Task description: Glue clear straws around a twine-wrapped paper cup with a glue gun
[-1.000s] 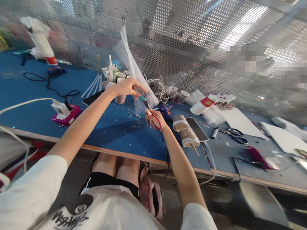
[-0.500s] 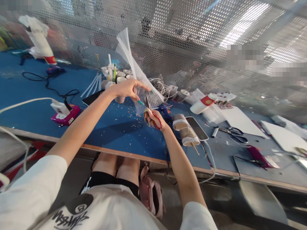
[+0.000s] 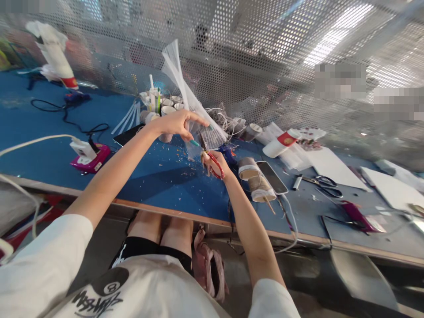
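Note:
A sheer white pleated strip of netting [image 3: 194, 99] rises from my hands, narrow in the middle and fanned at both ends. My left hand [image 3: 181, 123] is closed on it, thumb and fingers around its lower part. Red-handled scissors [image 3: 217, 164] are in my right hand [image 3: 211, 162], just below and right of the left one. Their blades point up at the lower edge of the netting; whether they are parted I cannot make out. Tiny scraps lie scattered on the blue tabletop [image 3: 165, 185] below.
Spools [image 3: 256, 181] and a phone [image 3: 272, 177] lie right of my right hand, with black-handled scissors [image 3: 327, 185] farther right. Behind stand several cups [image 3: 168, 109] and tangled white cord [image 3: 220, 118]. A pink power strip [image 3: 90, 161] sits left. Perforated metal sheeting [image 3: 248, 53] borders the back.
My right hand and the scissors have turned slightly and shifted a little to the right. The netting's top has moved slightly right; my left hand keeps its place.

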`<action>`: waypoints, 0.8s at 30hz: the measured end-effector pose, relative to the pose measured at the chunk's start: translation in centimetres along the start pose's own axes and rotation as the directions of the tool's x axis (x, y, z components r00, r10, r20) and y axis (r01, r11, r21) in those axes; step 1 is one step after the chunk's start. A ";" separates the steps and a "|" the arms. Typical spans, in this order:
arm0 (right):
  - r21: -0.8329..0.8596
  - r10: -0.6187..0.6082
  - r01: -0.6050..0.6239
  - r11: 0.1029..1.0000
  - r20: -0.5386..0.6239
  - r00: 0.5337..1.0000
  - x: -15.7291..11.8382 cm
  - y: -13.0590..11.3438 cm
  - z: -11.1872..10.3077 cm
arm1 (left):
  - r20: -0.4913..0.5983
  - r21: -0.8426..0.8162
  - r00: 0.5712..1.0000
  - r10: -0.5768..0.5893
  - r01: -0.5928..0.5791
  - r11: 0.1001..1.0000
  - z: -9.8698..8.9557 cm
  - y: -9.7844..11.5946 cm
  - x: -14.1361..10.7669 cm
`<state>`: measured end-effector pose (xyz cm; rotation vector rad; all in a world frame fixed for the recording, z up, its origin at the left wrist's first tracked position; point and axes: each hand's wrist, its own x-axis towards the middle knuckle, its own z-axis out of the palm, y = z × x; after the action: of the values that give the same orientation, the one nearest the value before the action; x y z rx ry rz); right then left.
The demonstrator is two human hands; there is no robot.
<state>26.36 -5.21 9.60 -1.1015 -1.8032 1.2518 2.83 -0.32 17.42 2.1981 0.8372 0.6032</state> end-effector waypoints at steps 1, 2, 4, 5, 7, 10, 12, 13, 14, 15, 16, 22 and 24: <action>-0.006 -0.007 0.007 1.000 -0.009 1.000 0.0 0.0 0.0 | 0.003 -0.003 1.000 -0.005 0.005 1.000 0.0 0.1 0.0; -0.006 -0.013 0.013 1.000 -0.011 1.000 0.0 0.0 0.0 | 0.003 -0.004 1.000 -0.008 0.008 1.000 0.1 0.1 0.0; 0.004 -0.027 0.027 1.000 0.003 1.000 0.0 0.2 -0.1 | 0.002 -0.004 1.000 -0.012 0.012 1.000 0.2 0.2 0.0; 0.011 -0.034 0.034 0.999 0.015 0.999 0.1 0.4 -0.2 | 0.005 -0.002 1.000 -0.014 0.014 1.000 0.3 0.2 0.0; 0.018 -0.044 0.043 0.999 0.043 0.998 0.1 0.7 -0.3 | 0.015 0.002 1.000 -0.015 0.015 1.000 0.5 0.1 0.1; 0.015 -0.055 0.054 0.998 0.080 0.995 0.2 0.9 -0.4 | 0.026 0.006 1.000 0.006 -0.006 1.000 0.8 -0.1 0.3; 0.018 -0.065 0.064 0.998 0.082 0.995 0.1 0.7 -0.3 | 0.024 0.004 0.999 0.026 -0.027 1.000 0.9 -0.2 0.4; 0.025 -0.069 0.067 0.997 0.076 0.995 0.1 0.5 -0.2 | 0.024 0.001 0.999 0.034 -0.034 0.999 0.9 -0.2 0.5; 0.033 -0.068 0.066 0.997 0.068 0.995 0.1 0.3 -0.1 | 0.024 -0.002 0.999 0.039 -0.039 0.999 1.0 -0.3 0.5; 0.040 -0.061 0.059 0.997 0.056 0.997 0.0 0.1 0.0 | 0.024 -0.004 0.999 0.040 -0.040 0.999 1.0 -0.3 0.5; 0.041 -0.049 0.047 0.998 0.047 0.998 0.0 -0.2 0.1 | 0.024 -0.003 0.999 0.038 -0.038 0.999 1.0 -0.3 0.5; -0.012 0.008 -0.008 1.000 -0.002 1.000 -0.1 -0.6 0.2 | 0.012 0.016 1.000 0.029 -0.029 0.999 0.6 -0.4 0.3; -0.017 0.003 -0.003 1.000 -0.012 1.000 0.0 -0.5 0.2 | 0.003 0.013 0.999 0.048 -0.048 0.999 0.5 -0.4 0.3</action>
<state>26.11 -5.40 9.99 -1.1195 -1.8069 1.2308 3.15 -0.08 16.82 2.2359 0.7915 0.6192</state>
